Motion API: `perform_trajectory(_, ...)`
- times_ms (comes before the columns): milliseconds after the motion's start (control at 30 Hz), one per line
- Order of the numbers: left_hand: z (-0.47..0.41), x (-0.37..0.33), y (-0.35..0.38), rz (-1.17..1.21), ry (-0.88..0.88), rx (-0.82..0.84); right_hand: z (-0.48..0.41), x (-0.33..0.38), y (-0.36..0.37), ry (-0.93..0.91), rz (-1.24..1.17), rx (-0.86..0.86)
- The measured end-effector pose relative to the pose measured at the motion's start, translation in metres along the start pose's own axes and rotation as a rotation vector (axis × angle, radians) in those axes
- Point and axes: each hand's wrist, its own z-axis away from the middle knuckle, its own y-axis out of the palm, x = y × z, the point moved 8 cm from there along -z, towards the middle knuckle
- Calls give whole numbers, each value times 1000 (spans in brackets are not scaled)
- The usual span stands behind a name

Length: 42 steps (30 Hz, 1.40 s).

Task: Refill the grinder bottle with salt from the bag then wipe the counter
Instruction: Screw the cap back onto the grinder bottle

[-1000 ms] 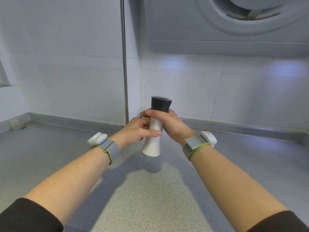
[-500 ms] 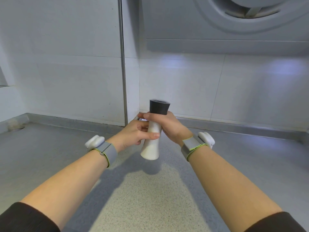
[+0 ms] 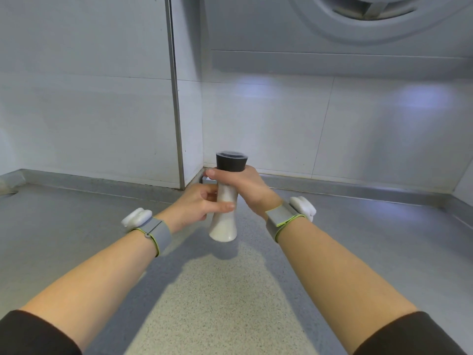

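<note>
Bare speckled grey counter

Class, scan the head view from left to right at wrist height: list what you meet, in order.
Left wristband → left hand → grinder bottle → right hand → right wristband.

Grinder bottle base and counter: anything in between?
Nothing. In the head view the grinder bottle is held above bare counter; only its shadow lies below.

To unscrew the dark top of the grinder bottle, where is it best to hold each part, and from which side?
Probably as now: left hand wraps the narrow waist of the grinder bottle from the left, and right hand takes the flared dark top from the right. The waist stops slipping.
</note>
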Motion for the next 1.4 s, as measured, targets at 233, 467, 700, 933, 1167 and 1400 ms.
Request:
perform_trajectory(233, -4, -11, -4, 38, 105, -177, -1, 5, -3, -58, 20, -302)
perform_trajectory(467, -1, -7, 4, 84, 41, 69, 9, 8, 9, 16, -35, 225)
perform_trajectory(700, -3, -14, 11, 20, 122, -74, 15, 2, -12, -21, 98, -284)
perform_trajectory(933, -7, -22, 17, -55, 137, -149, 17, 2, -27, -33, 105, -474)
perform_trajectory(1167, -16, -27, 17, -61, 140, -195, 14, 9, -31, -61, 27, -393)
perform_trajectory(1400, -25, -16, 19, -57, 108, -106, 7, 6, -45, -105, 8, -282)
